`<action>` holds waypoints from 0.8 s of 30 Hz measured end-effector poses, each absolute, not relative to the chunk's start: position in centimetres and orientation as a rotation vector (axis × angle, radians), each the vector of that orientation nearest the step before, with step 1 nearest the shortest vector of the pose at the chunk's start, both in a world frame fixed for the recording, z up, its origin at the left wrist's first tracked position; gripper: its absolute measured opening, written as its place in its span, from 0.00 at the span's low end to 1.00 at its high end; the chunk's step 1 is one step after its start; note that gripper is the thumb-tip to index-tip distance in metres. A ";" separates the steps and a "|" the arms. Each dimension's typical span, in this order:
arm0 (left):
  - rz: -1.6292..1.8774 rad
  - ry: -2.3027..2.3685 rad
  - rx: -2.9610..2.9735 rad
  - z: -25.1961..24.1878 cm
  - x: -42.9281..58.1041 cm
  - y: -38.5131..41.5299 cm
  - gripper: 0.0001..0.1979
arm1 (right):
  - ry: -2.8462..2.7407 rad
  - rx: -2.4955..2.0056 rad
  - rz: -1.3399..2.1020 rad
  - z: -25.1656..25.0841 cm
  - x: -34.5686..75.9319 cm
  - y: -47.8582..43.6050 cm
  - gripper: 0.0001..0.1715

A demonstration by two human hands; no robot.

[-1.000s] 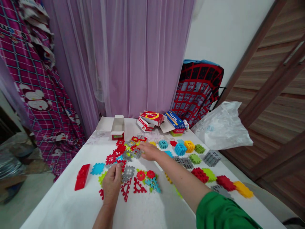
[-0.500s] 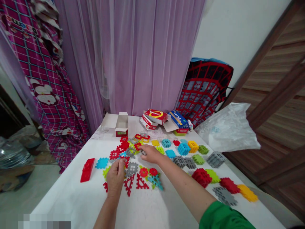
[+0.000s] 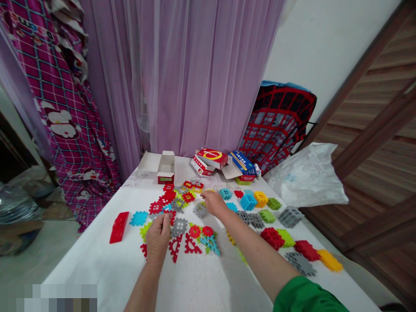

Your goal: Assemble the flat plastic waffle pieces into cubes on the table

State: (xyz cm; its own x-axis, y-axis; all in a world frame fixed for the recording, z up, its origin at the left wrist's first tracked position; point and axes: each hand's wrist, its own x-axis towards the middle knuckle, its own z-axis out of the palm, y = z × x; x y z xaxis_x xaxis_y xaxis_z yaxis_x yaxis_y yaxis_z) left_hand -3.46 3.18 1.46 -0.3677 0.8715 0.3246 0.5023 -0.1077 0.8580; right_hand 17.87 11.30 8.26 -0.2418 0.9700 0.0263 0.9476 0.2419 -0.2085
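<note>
My left hand (image 3: 158, 236) is curled, thumb upward, among the notched plastic building pieces; whatever is in its fingers is hidden. Beside it are a grey square window piece (image 3: 179, 228) and a lime green piece (image 3: 146, 230). My right hand (image 3: 214, 203) reaches over the far side of the pile, fingers extended, close to a yellow piece mostly covered by it. Just left of that hand a grey notched piece (image 3: 200, 209) lies on the table. Red pieces (image 3: 167, 198) are jumbled between the hands. Red triangles (image 3: 192, 245) and a blue triangular piece (image 3: 210, 244) lie nearer me.
Sorted stacks of pieces stand on the right, among them blue (image 3: 248, 202), red (image 3: 272, 238) and grey (image 3: 290, 216). Opened cartons (image 3: 212, 158) and a small open box (image 3: 166, 177) line the back. A white plastic bag (image 3: 308, 177) sits at the right edge, a red block (image 3: 119, 227) at left.
My right hand has moved away from me and slightly right. The grey piece that was at its fingers now lies on the table. My left hand has stayed nearly in place.
</note>
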 end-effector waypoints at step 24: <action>1.349 1.887 1.511 1.8 -3.9 3.3 0.16 | -2.345 -2.039 0.194 7.3 16.1 8.9 0.25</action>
State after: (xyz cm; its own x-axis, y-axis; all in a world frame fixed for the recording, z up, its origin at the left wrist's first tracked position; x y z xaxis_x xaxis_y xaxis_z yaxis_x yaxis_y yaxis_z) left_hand -3.94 3.30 1.77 -0.3555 0.8964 0.2648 0.5406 -0.0339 0.8406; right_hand 16.13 8.89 7.34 -0.1419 0.9880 -0.0607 0.9845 0.1345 -0.1124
